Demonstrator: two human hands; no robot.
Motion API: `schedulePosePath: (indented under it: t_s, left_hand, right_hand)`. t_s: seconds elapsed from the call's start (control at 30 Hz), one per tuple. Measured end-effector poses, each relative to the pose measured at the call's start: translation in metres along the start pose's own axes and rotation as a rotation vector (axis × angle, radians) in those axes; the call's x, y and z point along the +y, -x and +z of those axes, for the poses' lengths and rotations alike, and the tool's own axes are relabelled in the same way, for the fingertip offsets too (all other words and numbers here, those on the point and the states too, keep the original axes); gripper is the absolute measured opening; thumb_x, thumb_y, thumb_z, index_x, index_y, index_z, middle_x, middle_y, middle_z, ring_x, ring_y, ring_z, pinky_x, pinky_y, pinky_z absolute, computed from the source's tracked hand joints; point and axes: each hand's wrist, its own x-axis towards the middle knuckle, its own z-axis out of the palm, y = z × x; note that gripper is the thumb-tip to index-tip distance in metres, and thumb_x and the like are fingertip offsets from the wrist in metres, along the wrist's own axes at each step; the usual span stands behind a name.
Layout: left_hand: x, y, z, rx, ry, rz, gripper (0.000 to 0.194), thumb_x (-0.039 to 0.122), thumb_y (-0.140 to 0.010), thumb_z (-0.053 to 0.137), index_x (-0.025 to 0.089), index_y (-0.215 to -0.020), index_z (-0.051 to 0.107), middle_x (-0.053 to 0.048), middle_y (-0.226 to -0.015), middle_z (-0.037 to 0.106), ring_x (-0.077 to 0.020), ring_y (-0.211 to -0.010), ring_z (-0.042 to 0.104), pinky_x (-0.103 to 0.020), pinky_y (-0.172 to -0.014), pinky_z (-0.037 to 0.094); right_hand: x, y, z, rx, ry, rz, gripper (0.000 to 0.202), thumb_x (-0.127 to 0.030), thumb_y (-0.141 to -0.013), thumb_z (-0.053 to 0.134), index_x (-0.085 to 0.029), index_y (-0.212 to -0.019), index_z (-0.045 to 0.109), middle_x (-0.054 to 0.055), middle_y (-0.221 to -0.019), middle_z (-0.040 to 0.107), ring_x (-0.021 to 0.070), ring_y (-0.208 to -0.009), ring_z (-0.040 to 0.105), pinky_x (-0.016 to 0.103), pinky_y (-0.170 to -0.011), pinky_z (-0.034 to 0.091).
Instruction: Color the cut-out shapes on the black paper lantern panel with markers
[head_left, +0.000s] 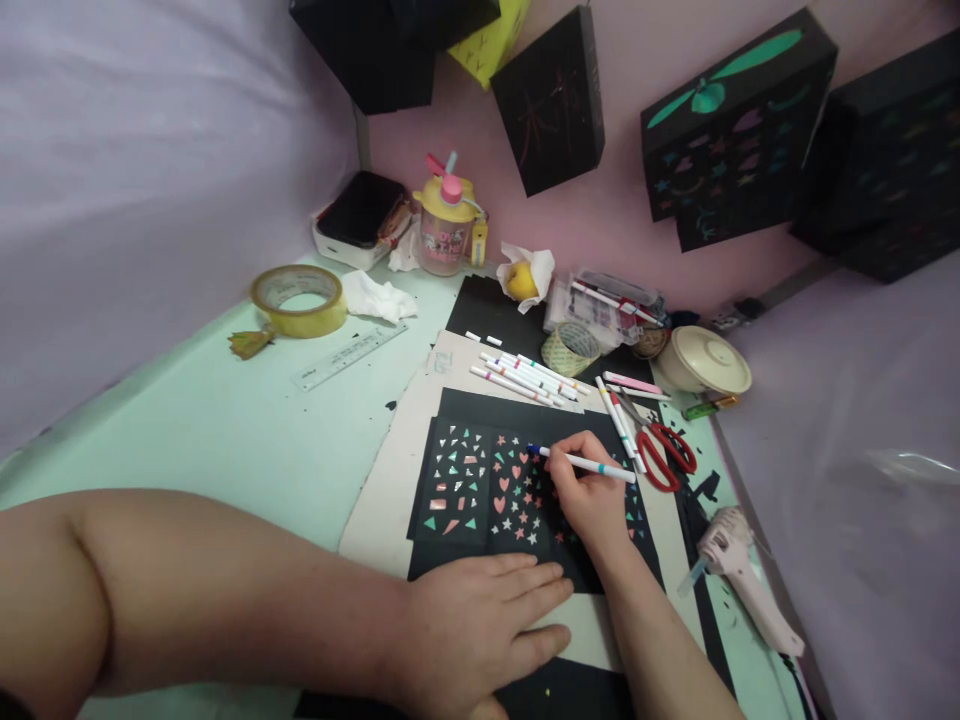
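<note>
My right hand (592, 492) is closed around a white marker (604, 467) with a dark blue tip end. The tip end is over a black card sheet (457, 508) covered in small coloured stars, hearts, triangles and other shapes. I cannot tell whether it touches the sheet. My left hand (491, 622) lies flat across the near edge of the black paper, fingers stretched out and holding nothing. Just beyond the sheet lies a loose bundle of white markers (525, 378). Red-handled scissors (660, 452) and more markers (621, 425) rest to the right.
A pale pink glue gun (739, 575) lies at right, near a lidded cream bowl (705, 358). Clear tape (300, 300), a ruler (351, 356) and crumpled tissue (379, 297) are at left. A yellow-lidded cup (444, 230) stands behind. Black boxes (551, 105) hang overhead.
</note>
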Motion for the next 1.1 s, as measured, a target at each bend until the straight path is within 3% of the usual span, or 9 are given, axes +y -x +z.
schedulePosePath:
  t_s: [0.73,1.1]
  left_hand:
    - [0.000,0.001,0.002,0.005,0.039,-0.008,0.066,0.049,-0.087,0.052,0.008,-0.137,0.038,-0.020,-0.148,0.029,-0.0299,-0.137,0.026,-0.040,-0.113,0.021]
    - [0.001,-0.001,-0.008,-0.031,0.006,0.004,0.065,0.050,-0.087,0.051,0.007,-0.135,0.041,-0.021,-0.145,0.033,-0.0301,-0.135,0.031,-0.039,-0.111,0.025]
  right_hand:
    - [0.002,-0.001,0.002,0.068,-0.017,-0.009,0.015,-0.021,-0.082,0.054,-0.020,-0.067,0.052,-0.004,-0.061,0.053,0.0114,-0.057,0.051,0.024,-0.056,0.040]
    - [0.002,0.001,0.002,0.060,-0.005,0.013,0.014,-0.023,-0.081,0.054,-0.020,-0.067,0.052,-0.005,-0.060,0.053,0.0111,-0.055,0.050,0.024,-0.056,0.040]
